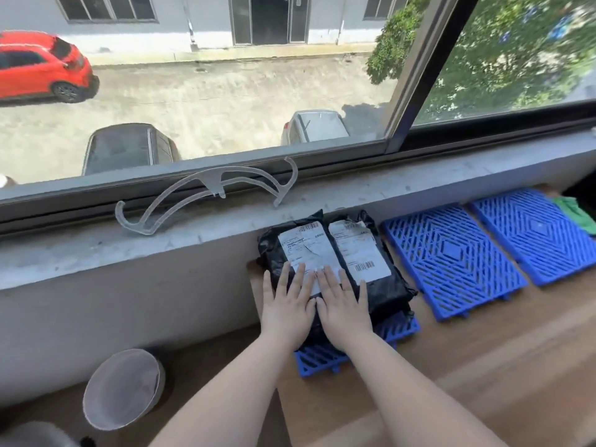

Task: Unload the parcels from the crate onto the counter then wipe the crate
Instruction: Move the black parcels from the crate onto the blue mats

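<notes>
Two black plastic parcels with white shipping labels lie side by side, the left parcel [296, 250] and the right parcel [371, 256], stacked on a blue slatted crate panel [319, 358]. My left hand [287, 301] and my right hand [343, 304] lie flat next to each other on the near end of the parcels, fingers straight and pressing down. More dark parcel material shows beneath the top ones at the right side.
Two more blue slatted panels [451, 259] [535, 235] lie flat on the wooden counter [483, 366] to the right. A green cloth [577, 212] sits at the far right. A clear plastic hanger [206, 195] rests on the window sill. A round lidded container [124, 388] stands at the lower left.
</notes>
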A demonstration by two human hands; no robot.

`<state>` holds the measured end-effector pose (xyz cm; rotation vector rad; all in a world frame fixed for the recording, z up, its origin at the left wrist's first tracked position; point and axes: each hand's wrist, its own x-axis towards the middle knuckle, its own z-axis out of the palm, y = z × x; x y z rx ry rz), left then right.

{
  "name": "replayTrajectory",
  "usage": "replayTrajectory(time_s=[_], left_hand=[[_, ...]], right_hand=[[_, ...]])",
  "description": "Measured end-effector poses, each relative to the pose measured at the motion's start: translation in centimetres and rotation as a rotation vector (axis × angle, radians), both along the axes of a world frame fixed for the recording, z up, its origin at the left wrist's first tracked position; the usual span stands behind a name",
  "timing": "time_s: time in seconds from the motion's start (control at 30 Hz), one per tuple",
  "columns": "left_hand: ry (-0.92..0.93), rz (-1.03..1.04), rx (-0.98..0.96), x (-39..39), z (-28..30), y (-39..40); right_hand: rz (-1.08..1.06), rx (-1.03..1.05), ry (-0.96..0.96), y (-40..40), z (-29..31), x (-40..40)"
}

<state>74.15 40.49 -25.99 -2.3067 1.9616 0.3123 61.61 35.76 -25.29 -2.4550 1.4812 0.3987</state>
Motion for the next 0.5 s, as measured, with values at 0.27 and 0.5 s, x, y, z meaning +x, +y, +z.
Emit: replayTrajectory(time_s=[0.27,0.5], left_hand=[[-0.020,0.010,0.030,-0.2,0.0,-0.4],[-0.048,-0.091,-0.061,-0.4,2.7,-0.3]], right_hand=[[0.022,-0.002,0.028,-0.8,-0.3,-0.3],[0.065,-0.079,0.079,-1.3,3.3,-3.4]])
